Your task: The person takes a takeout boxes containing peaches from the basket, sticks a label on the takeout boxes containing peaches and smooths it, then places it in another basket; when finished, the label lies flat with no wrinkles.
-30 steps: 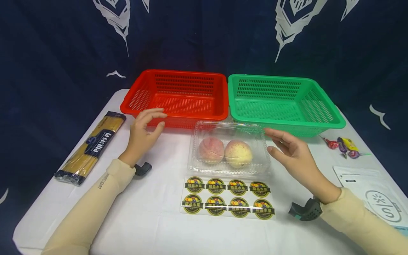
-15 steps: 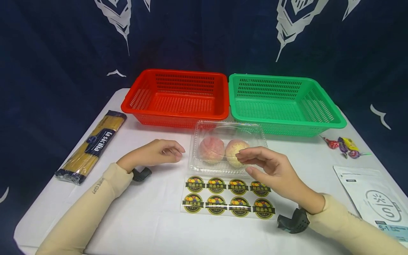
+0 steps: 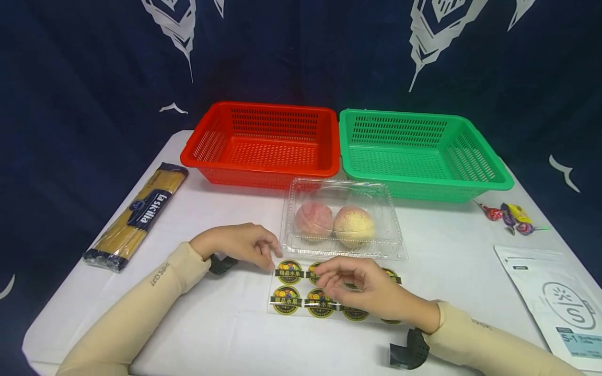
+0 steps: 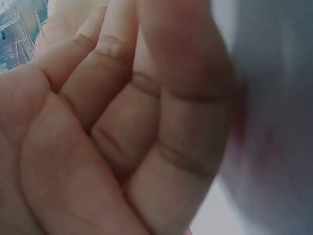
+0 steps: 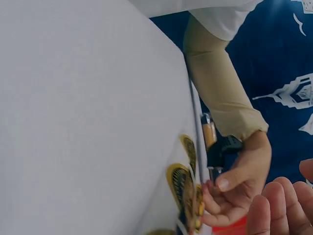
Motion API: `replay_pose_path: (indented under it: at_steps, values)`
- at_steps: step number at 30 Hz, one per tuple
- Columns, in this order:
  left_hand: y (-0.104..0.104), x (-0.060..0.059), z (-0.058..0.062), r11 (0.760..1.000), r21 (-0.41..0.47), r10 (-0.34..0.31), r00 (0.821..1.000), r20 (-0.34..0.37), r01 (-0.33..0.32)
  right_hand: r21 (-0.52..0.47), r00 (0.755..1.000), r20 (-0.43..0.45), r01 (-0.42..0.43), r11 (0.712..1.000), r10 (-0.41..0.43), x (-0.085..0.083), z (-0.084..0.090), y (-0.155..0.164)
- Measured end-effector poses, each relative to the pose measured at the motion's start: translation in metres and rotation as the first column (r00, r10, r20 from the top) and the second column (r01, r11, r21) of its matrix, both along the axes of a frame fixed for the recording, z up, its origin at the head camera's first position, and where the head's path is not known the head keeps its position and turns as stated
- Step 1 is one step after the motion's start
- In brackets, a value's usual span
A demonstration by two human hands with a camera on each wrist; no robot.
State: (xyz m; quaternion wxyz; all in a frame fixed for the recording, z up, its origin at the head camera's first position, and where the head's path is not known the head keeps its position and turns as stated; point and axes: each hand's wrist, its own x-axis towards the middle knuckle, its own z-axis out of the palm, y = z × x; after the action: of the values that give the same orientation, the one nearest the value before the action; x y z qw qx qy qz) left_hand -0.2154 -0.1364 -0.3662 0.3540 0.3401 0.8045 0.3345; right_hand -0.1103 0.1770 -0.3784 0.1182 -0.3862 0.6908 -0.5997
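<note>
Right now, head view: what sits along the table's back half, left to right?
Spaghetti pack → red basket → green basket → wrapped candies. Clear peach box left out: it sits in front of both baskets.

Both arms wear a tight beige sleeve that ends at the wrist. The left sleeve carries small dark lettering along the forearm, and the right sleeve has a faint mark near its cuff. A black, perforated camera mount sits under each wrist. Both hands are bare.
</note>
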Motion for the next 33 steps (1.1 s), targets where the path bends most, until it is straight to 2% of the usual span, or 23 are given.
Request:
replay_pose_path:
  at_steps: [4, 8, 11, 14, 19, 22, 26, 33]
  values:
    - [0.004, -0.001, 0.000, 1.000, -0.023, -0.005, 1.000, 0.013, 0.006, 0.055, 0.999, 0.046, -0.026, 0.998, 0.024, -0.002, -0.009, -0.012]
    - [0.007, 0.000, 0.002, 0.999, -0.046, 0.008, 1.000, 0.019, -0.007, 0.131, 0.998, 0.056, -0.020, 0.991, 0.013, -0.007, -0.017, -0.022]
    - [0.009, 0.002, 0.002, 0.999, -0.049, 0.011, 0.999, 0.044, -0.008, 0.168, 0.999, 0.053, -0.012, 0.986, 0.003, -0.009, -0.022, -0.026]
    - [0.010, 0.003, 0.001, 0.999, -0.034, 0.011, 0.995, 0.099, -0.007, 0.178, 0.999, 0.054, -0.007, 0.984, -0.002, -0.012, -0.025, -0.028]
    - [0.013, 0.003, -0.003, 0.998, 0.006, 0.059, 0.969, 0.240, -0.062, 0.179, 1.000, 0.020, 0.008, 0.984, -0.012, -0.015, -0.031, -0.028]
    - [0.014, 0.003, -0.005, 0.996, 0.017, 0.080, 0.951, 0.299, -0.089, 0.183, 1.000, -0.019, 0.028, 0.983, -0.025, -0.016, -0.035, -0.029]
    - [0.015, 0.003, -0.007, 0.997, 0.025, 0.059, 0.933, 0.355, -0.073, 0.177, 0.996, -0.071, 0.057, 0.983, -0.045, -0.018, -0.039, -0.031]
    - [0.019, 0.004, -0.011, 0.995, 0.096, -0.032, 0.896, 0.444, -0.012, 0.173, 0.988, -0.136, 0.091, 0.981, -0.067, -0.019, -0.043, -0.035]
